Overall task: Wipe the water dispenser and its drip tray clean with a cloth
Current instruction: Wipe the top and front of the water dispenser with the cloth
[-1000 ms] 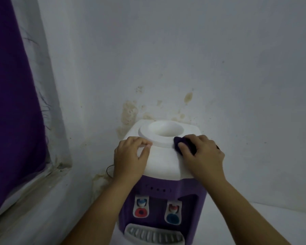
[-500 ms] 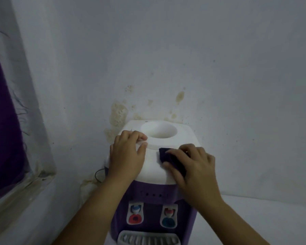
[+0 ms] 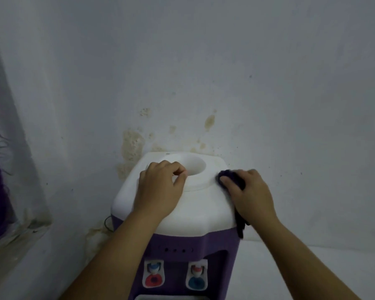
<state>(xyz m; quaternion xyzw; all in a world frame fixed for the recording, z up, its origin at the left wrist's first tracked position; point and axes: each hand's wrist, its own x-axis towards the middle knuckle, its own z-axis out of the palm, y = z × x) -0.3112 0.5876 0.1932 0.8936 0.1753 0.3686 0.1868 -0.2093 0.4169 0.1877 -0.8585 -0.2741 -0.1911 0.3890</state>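
Pressing one cloth (image 3: pixel 232 178) on one dispenser (image 3: pixel 195 204)

Dim bluish light, soft overall focus, wide-angle bending at edges, faint shadows

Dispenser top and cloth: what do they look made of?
Dispenser top: looks like smooth white moulded plastic, judging by its rounded edges and soft sheen. Cloth: dark soft fabric; it bunches under the right hand and hangs limp over the edge.

The left hand (image 3: pixel 158 189) rests on the water dispenser (image 3: pixel 195 204) top, left of its opening; the right hand (image 3: pixel 250 191) presses the cloth (image 3: pixel 232 178) right of it.
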